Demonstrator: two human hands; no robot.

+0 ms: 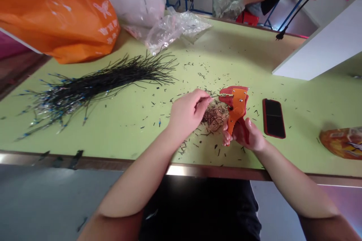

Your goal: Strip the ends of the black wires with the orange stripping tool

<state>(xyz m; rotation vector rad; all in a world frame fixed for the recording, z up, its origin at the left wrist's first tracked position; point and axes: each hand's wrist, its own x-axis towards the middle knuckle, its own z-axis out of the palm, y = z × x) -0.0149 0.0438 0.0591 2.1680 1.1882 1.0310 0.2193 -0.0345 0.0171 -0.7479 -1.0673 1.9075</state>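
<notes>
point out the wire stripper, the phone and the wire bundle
wire stripper (pixel 236 108): head view, orange body
phone (pixel 273 118): head view, dark front face
wire bundle (pixel 104 81): head view, thick middle of the bundle

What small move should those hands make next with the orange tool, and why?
Probably the left hand should ease the thin wire it pinches a little further into the orange wire stripper held in the right hand. The wire's tip seems to sit just short of the tool's jaws, and short black snippets lie scattered beneath them.

Two hands (pixel 186 115) (pixel 246 135), one wire stripper (pixel 235 107), one phone (pixel 273 118)
</notes>
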